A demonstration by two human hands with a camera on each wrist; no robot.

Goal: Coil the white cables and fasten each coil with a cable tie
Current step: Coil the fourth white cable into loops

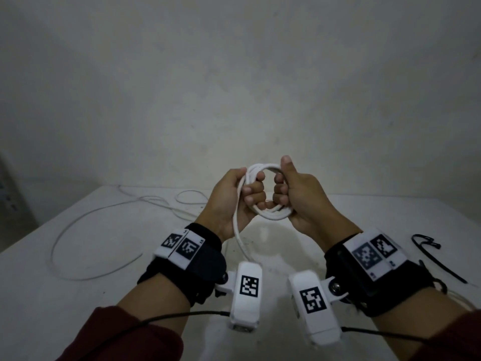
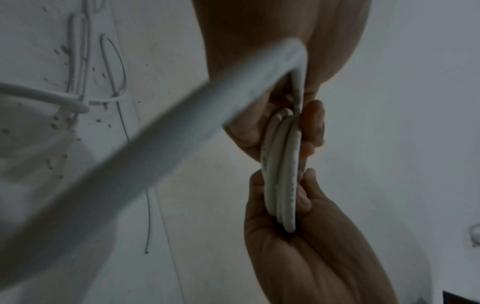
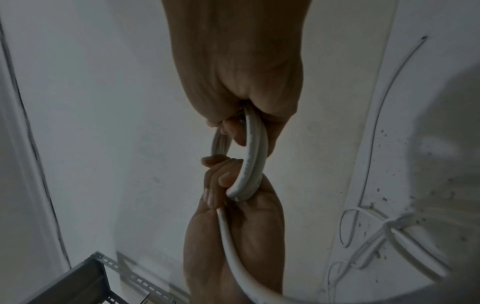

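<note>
A thick white cable is wound into a small coil point(image 1: 269, 213) held up above the table between both hands. My left hand point(image 1: 235, 198) grips the coil's left side, fingers curled through the loops. My right hand point(image 1: 291, 194) grips the right side, thumb pointing up. The cable's loose tail point(image 1: 240, 241) hangs from the left hand towards the table. The coil point(image 2: 281, 174) shows edge-on in the left wrist view and as a loop point(image 3: 253, 158) in the right wrist view. Black cable ties point(image 1: 429, 252) lie on the table at the right.
A thinner white cable point(image 1: 86, 227) sprawls in loops over the left and back of the white table point(image 1: 338, 217). A plain wall rises behind. A grey perforated metal frame point(image 3: 85, 281) shows at the lower left of the right wrist view.
</note>
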